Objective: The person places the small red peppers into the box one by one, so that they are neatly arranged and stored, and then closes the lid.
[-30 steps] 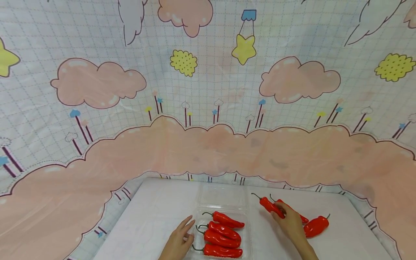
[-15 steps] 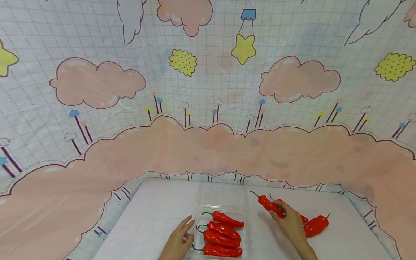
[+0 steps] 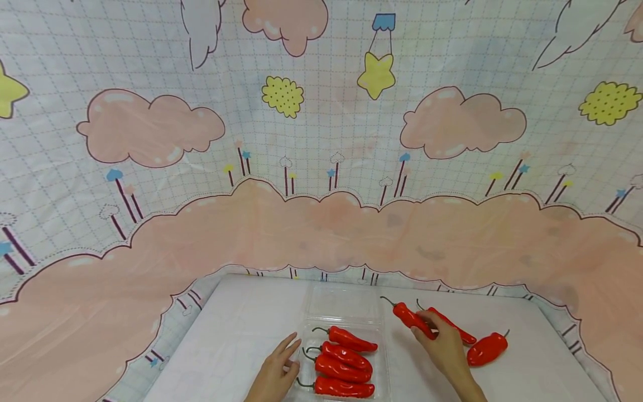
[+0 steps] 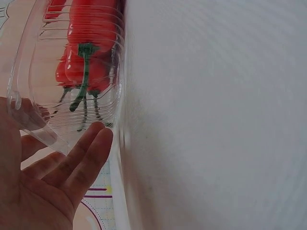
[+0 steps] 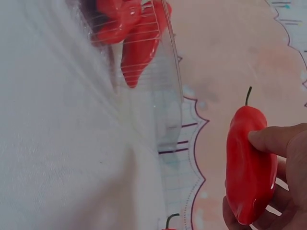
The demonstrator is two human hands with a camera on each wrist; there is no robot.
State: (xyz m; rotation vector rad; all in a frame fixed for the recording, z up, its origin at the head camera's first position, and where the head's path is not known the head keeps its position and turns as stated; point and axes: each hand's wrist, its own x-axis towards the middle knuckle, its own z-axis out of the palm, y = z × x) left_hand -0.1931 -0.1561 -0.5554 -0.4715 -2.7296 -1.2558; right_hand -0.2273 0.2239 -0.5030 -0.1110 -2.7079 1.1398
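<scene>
My right hand (image 3: 445,346) grips a red chili pepper (image 3: 411,319) between thumb and fingers, its green stem pointing away to the upper left. In the right wrist view the thumb presses the side of that pepper (image 5: 249,165) while the fingers wrap behind it. My left hand (image 3: 277,365) lies with relaxed fingers at the left side of a clear plastic clamshell box (image 3: 384,363). Seen from the left wrist, its fingertips are right at the box wall (image 4: 57,139). Inside the box several red peppers (image 3: 344,369) lie in a row, stems to the left.
Two more red peppers lie on the white table (image 3: 236,318) at the right: a slim one (image 3: 454,325) behind my right hand and a plumper one (image 3: 488,349) beside it. The box's lid (image 3: 344,303) is folded back toward the patterned cloth backdrop (image 3: 321,229).
My right hand has moved slightly left with the pepper in its grip, away from the two peppers on the table. The left hand has stayed in place.
</scene>
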